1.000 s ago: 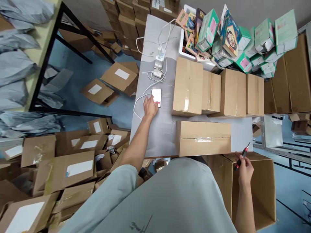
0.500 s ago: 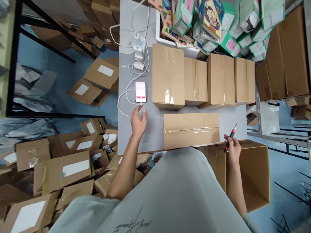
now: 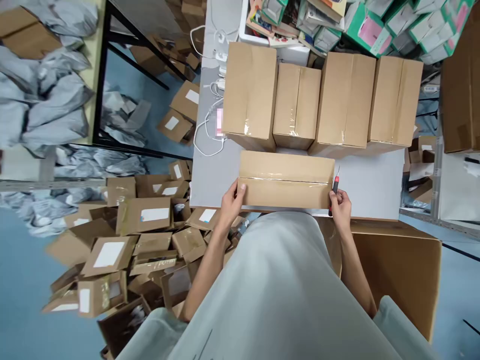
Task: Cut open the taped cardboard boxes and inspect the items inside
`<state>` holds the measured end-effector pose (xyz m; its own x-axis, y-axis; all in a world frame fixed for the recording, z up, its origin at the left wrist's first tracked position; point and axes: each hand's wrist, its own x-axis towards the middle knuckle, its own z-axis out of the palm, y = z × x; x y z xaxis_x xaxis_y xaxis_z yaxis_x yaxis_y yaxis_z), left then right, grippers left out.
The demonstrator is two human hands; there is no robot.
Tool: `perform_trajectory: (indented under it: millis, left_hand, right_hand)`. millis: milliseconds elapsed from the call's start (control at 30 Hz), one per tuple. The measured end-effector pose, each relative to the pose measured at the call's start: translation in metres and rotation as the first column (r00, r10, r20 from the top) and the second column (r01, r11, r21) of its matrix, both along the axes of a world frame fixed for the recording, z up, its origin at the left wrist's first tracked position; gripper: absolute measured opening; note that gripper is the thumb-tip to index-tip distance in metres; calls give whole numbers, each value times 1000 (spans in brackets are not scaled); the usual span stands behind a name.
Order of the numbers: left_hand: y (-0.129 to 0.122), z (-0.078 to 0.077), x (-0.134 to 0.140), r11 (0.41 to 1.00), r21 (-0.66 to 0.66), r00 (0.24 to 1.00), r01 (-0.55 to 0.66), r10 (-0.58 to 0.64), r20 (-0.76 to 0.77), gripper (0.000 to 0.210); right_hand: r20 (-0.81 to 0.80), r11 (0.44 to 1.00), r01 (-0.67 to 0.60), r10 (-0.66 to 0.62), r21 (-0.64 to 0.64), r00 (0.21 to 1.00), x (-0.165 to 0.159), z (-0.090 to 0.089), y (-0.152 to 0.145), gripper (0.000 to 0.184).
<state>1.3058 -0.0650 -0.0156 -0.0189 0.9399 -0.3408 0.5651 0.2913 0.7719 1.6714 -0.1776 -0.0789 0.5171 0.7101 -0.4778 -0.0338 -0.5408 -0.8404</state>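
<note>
A long, flat cardboard box [image 3: 285, 192] with clear tape along its middle seam lies at the front of the grey table. My left hand [image 3: 231, 202] grips its left end, thumb on the top edge and the other fingers at the side. At the opposite end, my right hand [image 3: 340, 206] is closed around a slim red-and-black-handled tool [image 3: 335, 187]. The tool's thin metal tip points away from me; I cannot tell whether it is a screwdriver or a knife. That hand is beside the box's right end, and any contact is hard to make out.
Several taped cartons [image 3: 249, 92] stand in a row behind the box. Books and green-white packs fill a white bin [image 3: 258, 38] at the back. A phone [image 3: 219, 122] and white cables lie left. An open carton [image 3: 397, 265] stands right; discarded boxes [image 3: 150, 210] cover the floor left.
My left hand has left the phone cable and come to the flat box's left end. My right hand has brought the tool left to the box's right end. The camera view has shifted.
</note>
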Motion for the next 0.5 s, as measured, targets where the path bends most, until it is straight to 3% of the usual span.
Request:
perform_trajectory:
  millis: [100, 200, 367, 500]
  left_hand:
    - [-4, 0, 13, 999, -22, 998, 39, -40, -54, 70]
    - [-8, -9, 14, 998, -56, 995, 17, -23, -102, 72]
    - [-11, -36, -10, 987, -130, 995, -98, 94, -32, 83]
    - [-16, -64, -29, 961, -237, 989, -142, 147, 5, 87]
  right_hand:
    - [-7, 999, 26, -26, 20, 1000, 10, -9, -10, 54]
    - [-58, 998, 41, -38, 37, 998, 25, -34, -19, 53]
    - [189, 961, 69, -18, -266, 982, 62, -100, -27, 51]
    - [305, 909, 136, -10, -394, 952, 82, -139, -35, 47]
